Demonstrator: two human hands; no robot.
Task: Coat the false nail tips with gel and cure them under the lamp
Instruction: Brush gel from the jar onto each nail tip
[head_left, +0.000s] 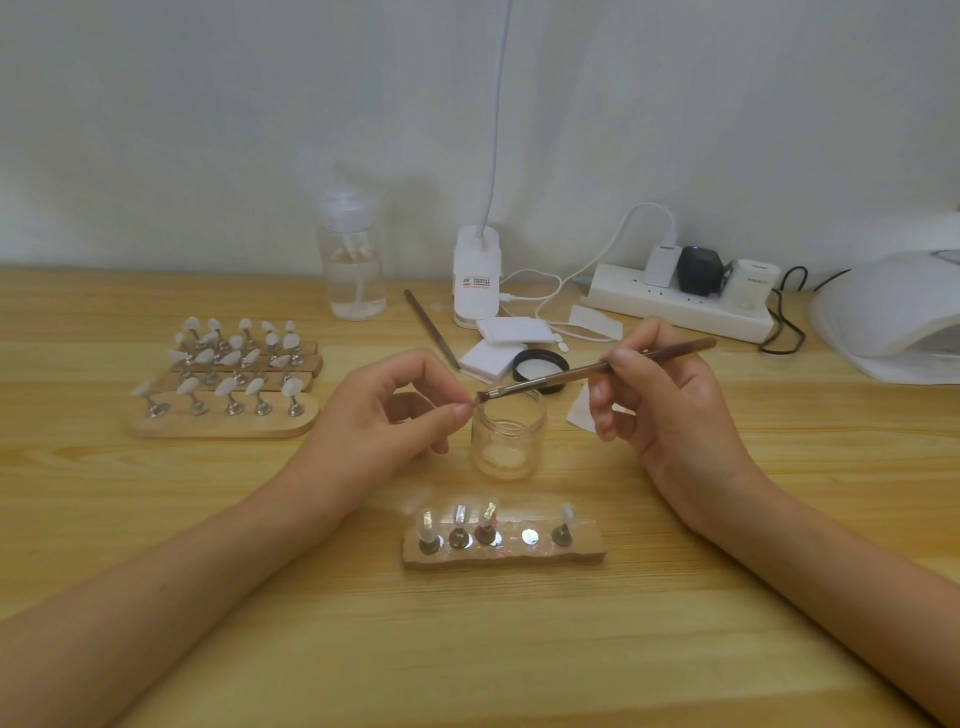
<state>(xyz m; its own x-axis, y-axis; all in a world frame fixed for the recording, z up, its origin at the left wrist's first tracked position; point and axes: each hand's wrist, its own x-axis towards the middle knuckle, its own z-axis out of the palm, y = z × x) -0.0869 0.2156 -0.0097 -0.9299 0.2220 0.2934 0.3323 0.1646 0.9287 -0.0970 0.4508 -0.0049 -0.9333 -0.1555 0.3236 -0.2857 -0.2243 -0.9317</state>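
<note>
My right hand (670, 400) grips a brown gel brush (597, 370) like a pen, bristles pointing left over the rim of an open glass jar (508, 434). My left hand (395, 410) pinches a small pale thing, seemingly a nail tip, between thumb and forefinger right at the bristles; the fingers mostly hide it. In front of me lies a wooden holder (504, 558) with several nail tips on metal stands and one bare magnet (530, 535). The white curing lamp (893, 312) sits at the far right.
Stacked wooden holders (223, 423) full of white tips stand at the left. Behind the jar are its black lid (540, 364), white pads (511, 332), a second brush (431, 328), a clear pump bottle (353, 260), a clip lamp base (477, 275) and a power strip (675, 306) with cables.
</note>
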